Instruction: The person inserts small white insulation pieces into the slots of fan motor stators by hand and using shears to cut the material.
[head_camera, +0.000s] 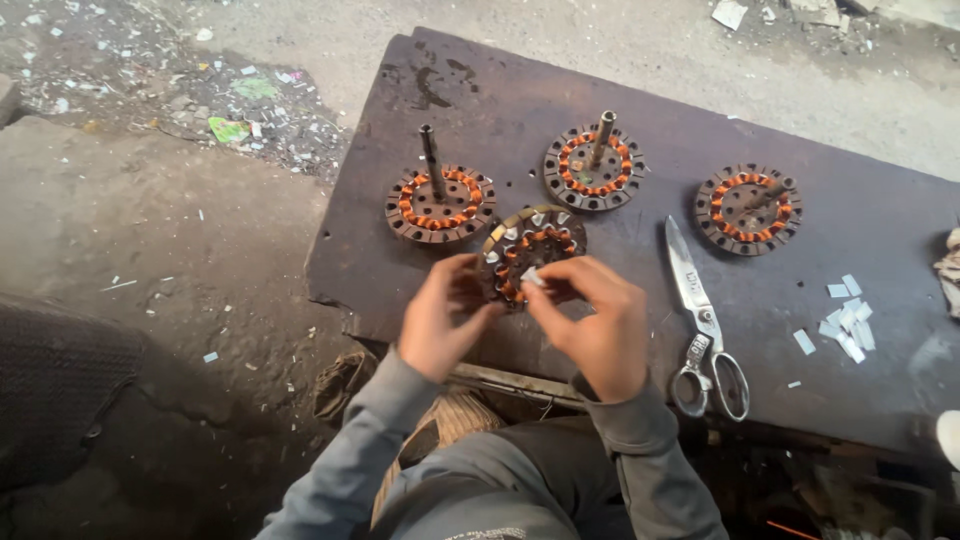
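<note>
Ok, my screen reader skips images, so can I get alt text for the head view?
Left hand holds a round copper-wound stator while right hand pinches a small white slip against it. Three similar stators and scissors lie on the dark workbench.

A dark, stained metal table (820, 215) is seen beyond the hands. Three round motor cores wound with copper wire are laid on it: one with an upright shaft (440, 204) just past the left hand, a second with a shaft (594, 167) further out between the hands, and a third (748, 208) well off to the right. A pair of scissors (702, 325) is laid just beside the right hand, blades pointing away. Small white paper strips (848, 328) are scattered further right. Littered concrete floor (170, 200) is seen to the left.
</note>
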